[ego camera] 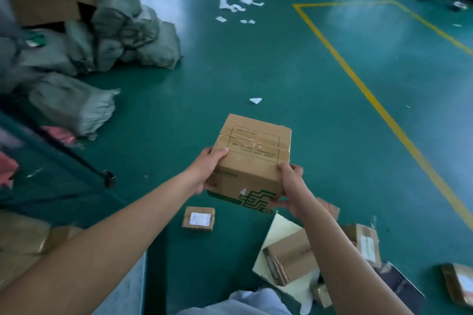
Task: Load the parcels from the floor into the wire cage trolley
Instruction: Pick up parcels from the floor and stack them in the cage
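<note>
I hold a taped brown cardboard box (252, 158) with a green printed logo above the green floor, in the middle of the view. My left hand (207, 170) grips its left side, my right hand (290, 188) grips its right near corner from the side and below. Loose parcels lie on the floor below it: a small labelled box (198, 218), a brown carton (289, 256) on a pale flat parcel (279, 233), and more cartons (366, 243) to the right. At the left edge runs the dark green frame of the wire cage trolley (64, 156), blurred.
Grey sacks (122, 33) are piled at the left with an open cardboard box (48, 2) behind them. Paper scraps (238, 7) litter the floor. A yellow floor line (358, 82) marks a bay at the right. Cartons (23, 240) sit at the lower left.
</note>
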